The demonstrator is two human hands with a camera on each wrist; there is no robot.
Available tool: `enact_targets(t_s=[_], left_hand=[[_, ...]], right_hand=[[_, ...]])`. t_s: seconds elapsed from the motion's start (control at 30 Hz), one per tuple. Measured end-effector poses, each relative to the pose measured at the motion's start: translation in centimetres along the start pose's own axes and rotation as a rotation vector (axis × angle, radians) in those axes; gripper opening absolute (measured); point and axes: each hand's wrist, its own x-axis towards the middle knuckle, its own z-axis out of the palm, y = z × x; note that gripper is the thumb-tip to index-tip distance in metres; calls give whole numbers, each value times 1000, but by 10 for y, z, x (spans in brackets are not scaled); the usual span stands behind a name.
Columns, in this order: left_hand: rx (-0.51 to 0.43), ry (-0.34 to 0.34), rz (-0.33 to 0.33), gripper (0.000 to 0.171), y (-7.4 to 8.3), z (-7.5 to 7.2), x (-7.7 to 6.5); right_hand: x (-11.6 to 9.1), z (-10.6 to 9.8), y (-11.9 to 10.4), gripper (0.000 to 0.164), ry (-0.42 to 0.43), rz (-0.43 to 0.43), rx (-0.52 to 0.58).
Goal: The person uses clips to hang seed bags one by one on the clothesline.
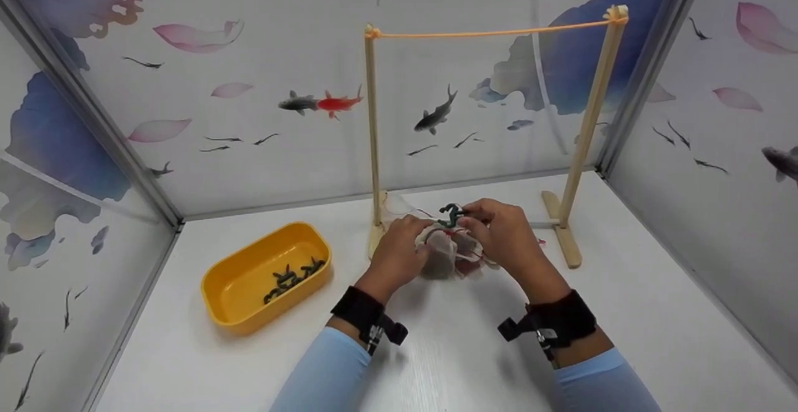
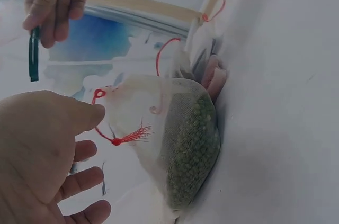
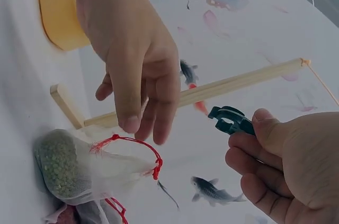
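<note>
A sheer drawstring bag (image 2: 165, 139) of green granules (image 2: 195, 152) sits beside the released fingers (image 2: 80, 184) of the left hand (image 1: 397, 251). The right hand (image 1: 506, 231) pinches a plastic clip (image 3: 233, 120).

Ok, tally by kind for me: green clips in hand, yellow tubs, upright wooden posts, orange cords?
Green clip in the right hand: 1
Yellow tub: 1
Upright wooden posts: 2
Orange cord: 1
Total: 5

clip (image 3: 241, 124): dark green | bag (image 2: 172, 139): white | cord (image 2: 117, 141): red | tray (image 1: 274, 311): yellow | string (image 1: 492, 33): orange | wall (image 1: 324, 156): white, fish-patterned
</note>
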Motion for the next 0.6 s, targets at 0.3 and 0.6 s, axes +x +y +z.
enact_targets(t_s=[0.3,0.6], left_hand=[[43,-86,-14,22,7,11,17],[-56,0,-32,18,11,-24,14]], right_hand=[[2,0,7,16,34,6,67],[27,-16,-4,23,28,28,84]])
